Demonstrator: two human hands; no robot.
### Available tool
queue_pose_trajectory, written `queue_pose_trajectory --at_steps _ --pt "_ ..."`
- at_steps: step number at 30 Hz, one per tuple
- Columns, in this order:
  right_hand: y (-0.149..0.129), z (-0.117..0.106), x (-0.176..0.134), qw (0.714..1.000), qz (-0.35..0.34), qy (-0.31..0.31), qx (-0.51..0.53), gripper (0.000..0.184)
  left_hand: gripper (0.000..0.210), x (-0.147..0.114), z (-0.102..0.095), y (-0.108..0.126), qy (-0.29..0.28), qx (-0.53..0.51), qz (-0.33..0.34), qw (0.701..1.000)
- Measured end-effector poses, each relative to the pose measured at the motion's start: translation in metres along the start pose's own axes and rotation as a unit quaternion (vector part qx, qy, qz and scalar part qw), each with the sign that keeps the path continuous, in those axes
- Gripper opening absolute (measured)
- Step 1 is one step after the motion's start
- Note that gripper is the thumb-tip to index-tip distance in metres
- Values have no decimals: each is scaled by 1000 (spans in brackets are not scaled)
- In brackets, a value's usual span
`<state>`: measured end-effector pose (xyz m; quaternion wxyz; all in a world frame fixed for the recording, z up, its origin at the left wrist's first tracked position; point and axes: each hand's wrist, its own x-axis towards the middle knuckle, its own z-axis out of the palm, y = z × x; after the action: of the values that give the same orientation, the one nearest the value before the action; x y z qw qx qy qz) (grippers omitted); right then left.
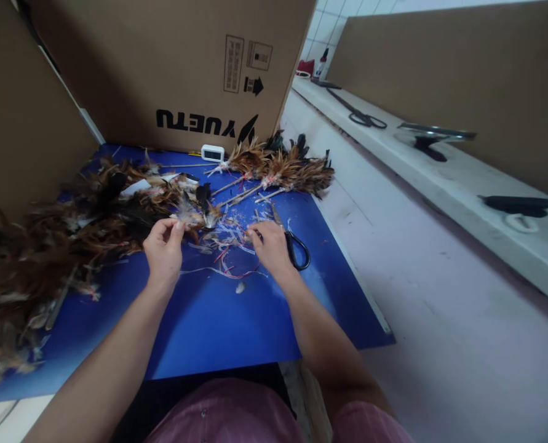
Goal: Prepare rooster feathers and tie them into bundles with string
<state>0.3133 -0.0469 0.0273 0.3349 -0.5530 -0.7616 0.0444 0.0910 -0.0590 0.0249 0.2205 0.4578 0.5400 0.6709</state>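
My left hand point(163, 249) is closed in a pinch at the quill end of a feather point(188, 214) with a fluffy pale base. Opposite it, my right hand point(272, 246) has its fingertips pressed together over a tangle of red and white string point(227, 246); what they grip is too small to make out. Black-handled scissors point(297, 251) lie beside and partly under my right hand. Past both hands rest bundles of brown and black feathers on sticks point(280, 169). A large heap of loose brown feathers point(84, 231) spreads to the left.
Under everything is a blue tabletop point(227, 332). A cardboard box point(172, 67) walls off the back, with a small white digital display point(213, 153) before it. On the right, a ledge point(458, 197) carries another pair of scissors point(366, 119), a metal stand point(433, 138) and a dark bottle point(322, 63).
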Motion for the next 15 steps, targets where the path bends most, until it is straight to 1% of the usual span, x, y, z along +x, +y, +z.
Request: queue_pose_trajectory --at_steps 3,5,9,11,13,15 --pt "-11 3 5 998 -26 -43 49 16 16 1 0 1 19 -9 2 1000" --pt "-18 7 11 994 -46 -80 53 15 15 2 0 0 29 -25 3 999" --pt "-30 21 25 986 -63 -155 10 15 14 5 -1 -2 48 -69 1 996" --pt "-37 29 30 980 -62 -188 -18 19 14 7 -1 -3 61 -84 1 995" --pt "-43 37 32 975 -64 -210 -45 22 13 9 -2 -4 74 -95 2 993" --pt "-48 42 32 971 -71 -221 -62 18 14 11 -3 -6 83 -105 0 991"
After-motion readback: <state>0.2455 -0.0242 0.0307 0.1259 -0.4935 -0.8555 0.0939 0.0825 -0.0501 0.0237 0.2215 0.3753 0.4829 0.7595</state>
